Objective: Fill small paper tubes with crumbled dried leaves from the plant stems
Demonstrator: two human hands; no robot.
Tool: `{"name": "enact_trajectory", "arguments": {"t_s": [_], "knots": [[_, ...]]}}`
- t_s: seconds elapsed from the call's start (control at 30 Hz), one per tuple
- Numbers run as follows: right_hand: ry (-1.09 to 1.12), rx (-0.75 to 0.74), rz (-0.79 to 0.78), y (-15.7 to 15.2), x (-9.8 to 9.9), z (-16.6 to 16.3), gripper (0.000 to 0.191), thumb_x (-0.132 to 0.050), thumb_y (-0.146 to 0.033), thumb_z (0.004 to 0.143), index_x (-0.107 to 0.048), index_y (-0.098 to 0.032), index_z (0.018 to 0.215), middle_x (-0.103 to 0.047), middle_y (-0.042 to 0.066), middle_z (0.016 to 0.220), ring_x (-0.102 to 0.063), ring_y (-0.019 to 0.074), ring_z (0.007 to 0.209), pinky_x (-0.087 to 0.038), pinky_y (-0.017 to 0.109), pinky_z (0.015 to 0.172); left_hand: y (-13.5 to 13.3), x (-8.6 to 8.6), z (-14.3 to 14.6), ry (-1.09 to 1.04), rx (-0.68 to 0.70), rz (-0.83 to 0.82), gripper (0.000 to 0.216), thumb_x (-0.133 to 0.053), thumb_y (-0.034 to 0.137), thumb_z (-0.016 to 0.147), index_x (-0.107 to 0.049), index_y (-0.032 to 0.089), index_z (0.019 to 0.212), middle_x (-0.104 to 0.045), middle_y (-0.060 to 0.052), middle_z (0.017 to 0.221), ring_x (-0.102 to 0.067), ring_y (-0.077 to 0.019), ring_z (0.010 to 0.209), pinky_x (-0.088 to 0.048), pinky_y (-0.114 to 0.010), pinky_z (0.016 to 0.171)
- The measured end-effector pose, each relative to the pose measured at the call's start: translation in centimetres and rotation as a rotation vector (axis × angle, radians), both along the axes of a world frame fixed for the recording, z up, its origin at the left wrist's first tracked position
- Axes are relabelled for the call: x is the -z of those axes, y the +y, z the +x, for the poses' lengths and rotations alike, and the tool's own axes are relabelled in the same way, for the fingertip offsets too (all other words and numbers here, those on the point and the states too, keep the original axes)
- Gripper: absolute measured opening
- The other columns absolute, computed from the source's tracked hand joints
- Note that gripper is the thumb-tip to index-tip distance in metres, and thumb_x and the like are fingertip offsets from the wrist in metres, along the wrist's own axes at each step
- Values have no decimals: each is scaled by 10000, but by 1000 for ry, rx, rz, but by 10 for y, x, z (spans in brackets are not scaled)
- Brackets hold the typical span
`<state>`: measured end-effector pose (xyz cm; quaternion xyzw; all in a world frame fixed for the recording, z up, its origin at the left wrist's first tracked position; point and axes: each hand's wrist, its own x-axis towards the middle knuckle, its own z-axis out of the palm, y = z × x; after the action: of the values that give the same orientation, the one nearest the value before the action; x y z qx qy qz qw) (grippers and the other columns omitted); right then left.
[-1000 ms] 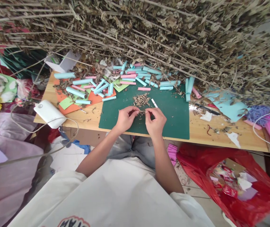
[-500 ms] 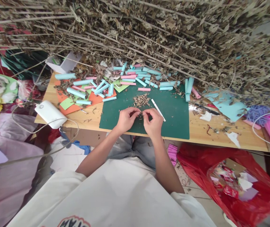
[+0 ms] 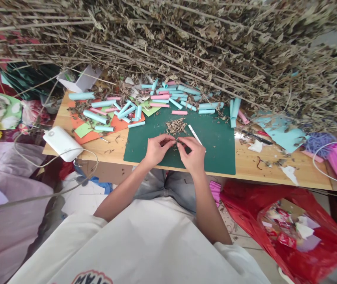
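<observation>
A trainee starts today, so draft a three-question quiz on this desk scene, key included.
1. What colour is the mat? A: red. B: green. C: white.
2. True or false: the dried-leaf pile lies on the mat.
3. Which is nearer the white stick: the left hand or the right hand?
Key: 1: B. 2: True. 3: The right hand.

Shirt (image 3: 156,244): off-white, loose
Sleeves (image 3: 90,228): short, off-white
Chest print (image 3: 91,277): dark lettering, red outline
Trousers (image 3: 181,187): faded grey-blue
</observation>
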<state>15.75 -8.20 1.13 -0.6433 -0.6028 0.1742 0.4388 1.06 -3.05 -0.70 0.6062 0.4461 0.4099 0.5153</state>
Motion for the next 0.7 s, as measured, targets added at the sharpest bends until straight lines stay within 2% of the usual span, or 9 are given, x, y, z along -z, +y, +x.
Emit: {"name": "enact_trajectory", "arguments": {"t_s": [0.17, 0.47, 0.6, 0.7], "knots": [[-22, -23, 41, 3, 0, -4, 158, -576, -234, 899, -732, -217, 916, -728, 52, 912, -678, 175, 832, -549, 319, 785, 0, -1, 0, -38, -2, -33, 164, -714, 321, 805, -761, 171, 852, -746, -34, 815, -680, -146, 719, -545, -253, 705], [-124, 49, 63, 4, 7, -2, 163, -536, -197, 889, -691, -206, 842, -700, 55, 822, -652, 195, 782, -533, 338, 742, -1, 0, 0, 4, -2, -32, 159, -691, 290, 816, -768, 165, 878, -760, -52, 848, -705, -165, 742, -573, -275, 726], [-67, 78, 86, 4, 6, 2, 179, -549, -206, 898, -726, -221, 921, -731, 56, 892, -681, 194, 832, -553, 344, 790, -1, 1, 0, 20, -16, -30, 159, -692, 299, 820, -767, 177, 889, -759, -44, 833, -709, -167, 744, -571, -275, 728], [-38, 10, 59, 3, 5, 1, 199, -586, -228, 884, -724, -240, 1027, -729, 51, 954, -682, 184, 816, -564, 347, 792, -1, 1, 0, -16, 3, -38, 157, -691, 293, 821, -755, 172, 898, -755, -44, 854, -708, -159, 753, -575, -271, 738]]}}
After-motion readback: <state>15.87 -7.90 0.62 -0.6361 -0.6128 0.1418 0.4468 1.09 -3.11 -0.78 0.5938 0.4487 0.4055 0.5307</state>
